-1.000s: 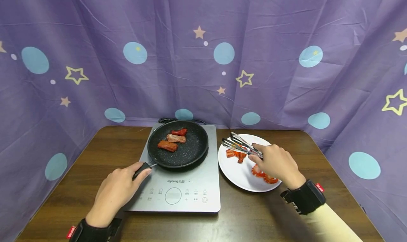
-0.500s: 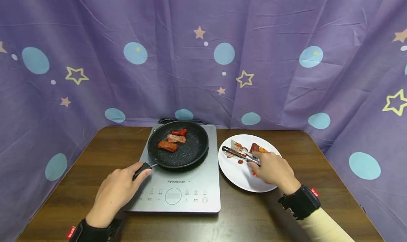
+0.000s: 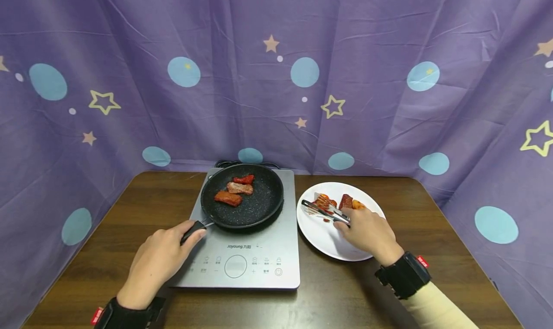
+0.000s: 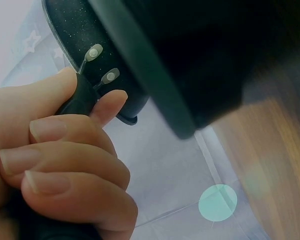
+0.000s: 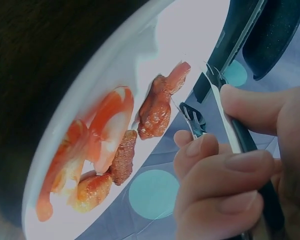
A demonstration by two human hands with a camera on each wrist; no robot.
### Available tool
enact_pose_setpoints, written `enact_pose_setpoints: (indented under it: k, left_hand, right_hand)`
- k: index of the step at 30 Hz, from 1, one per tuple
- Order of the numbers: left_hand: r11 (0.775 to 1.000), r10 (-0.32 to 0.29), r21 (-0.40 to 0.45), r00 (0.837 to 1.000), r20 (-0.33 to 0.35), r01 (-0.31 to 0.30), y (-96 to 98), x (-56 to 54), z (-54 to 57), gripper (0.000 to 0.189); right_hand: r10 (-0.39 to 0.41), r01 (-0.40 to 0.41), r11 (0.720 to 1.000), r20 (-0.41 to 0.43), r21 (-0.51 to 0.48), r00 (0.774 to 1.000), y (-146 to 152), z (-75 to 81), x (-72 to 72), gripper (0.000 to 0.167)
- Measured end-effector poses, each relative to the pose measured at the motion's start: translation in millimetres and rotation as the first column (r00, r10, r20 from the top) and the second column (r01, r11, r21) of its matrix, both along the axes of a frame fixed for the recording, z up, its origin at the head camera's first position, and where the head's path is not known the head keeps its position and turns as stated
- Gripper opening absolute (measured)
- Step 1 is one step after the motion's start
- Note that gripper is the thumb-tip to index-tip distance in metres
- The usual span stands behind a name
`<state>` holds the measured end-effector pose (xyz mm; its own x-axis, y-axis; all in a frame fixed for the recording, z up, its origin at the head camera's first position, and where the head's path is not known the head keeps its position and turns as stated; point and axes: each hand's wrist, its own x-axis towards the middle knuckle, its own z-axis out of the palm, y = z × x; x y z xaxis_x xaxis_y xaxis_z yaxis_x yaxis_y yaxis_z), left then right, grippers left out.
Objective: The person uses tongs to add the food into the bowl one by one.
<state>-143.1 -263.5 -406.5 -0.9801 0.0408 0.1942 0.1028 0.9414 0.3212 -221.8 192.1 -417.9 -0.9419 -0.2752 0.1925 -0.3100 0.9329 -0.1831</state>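
My left hand [image 3: 157,254] grips the black handle [image 3: 191,231] of a dark speckled frying pan [image 3: 263,204]. Three pieces of browned and red meat lie in the pan's left half. Over a white plate [image 3: 317,237], my right hand [image 3: 367,230] holds metal tongs with black grips [image 3: 327,213], their tips over red food at the plate's left. In the right wrist view, the tong tips [image 5: 214,75] stand apart beside a glazed drumstick-like piece [image 5: 156,112]. Red-and-white curved pieces [image 5: 110,125], a dark brown chunk [image 5: 124,157] and a golden piece [image 5: 93,192] lie nearby.
Under the pan is a flat silver induction cooker [image 3: 285,242] with touch controls along its front. A black cord [image 3: 224,164] runs behind it. The wooden table [image 3: 337,290] ends at a purple patterned curtain [image 3: 242,79].
My right hand has shifted slightly left and down with the tongs, whose arms have drawn closer together over the red food. The left hand and the pan have stayed in place.
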Motion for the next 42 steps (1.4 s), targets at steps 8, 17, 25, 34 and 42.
enact_pose_setpoints:
  k: [8, 17, 25, 34, 42]
  left_hand:
    - [1.0, -0.003, -0.001, 1.0, -0.01, 0.003, 0.0, 0.3, -0.6, 0.059]
    - [1.0, -0.002, 0.003, 1.0, -0.018, 0.002, -0.7, 0.0, -0.8, 0.059]
    - [1.0, -0.006, 0.003, 1.0, -0.021, 0.006, -0.6, 0.6, -0.9, 0.058]
    - [1.0, -0.008, 0.006, 1.0, -0.017, 0.008, -0.1, -0.1, -0.6, 0.06]
    - [1.0, -0.009, 0.003, 1.0, -0.01, 0.009, -0.1, 0.3, -0.2, 0.059]
  right_hand:
    - [0.006, -0.006, 1.0, 0.024, 0.024, 1.0, 0.0, 3.0, 3.0, 0.037]
    - [-0.007, 0.006, 0.999, 0.036, 0.044, 0.999, -0.9, 5.3, 7.4, 0.04]
    - [-0.042, 0.038, 0.997, 0.059, 0.07, 0.997, -5.1, 8.4, 11.3, 0.042]
    - [-0.07, 0.061, 0.995, 0.112, 0.078, 0.991, -8.3, 11.3, 14.7, 0.042]
    - [-0.063, 0.056, 0.995, 0.092, 0.081, 0.994, -10.4, 9.2, 12.9, 0.037]
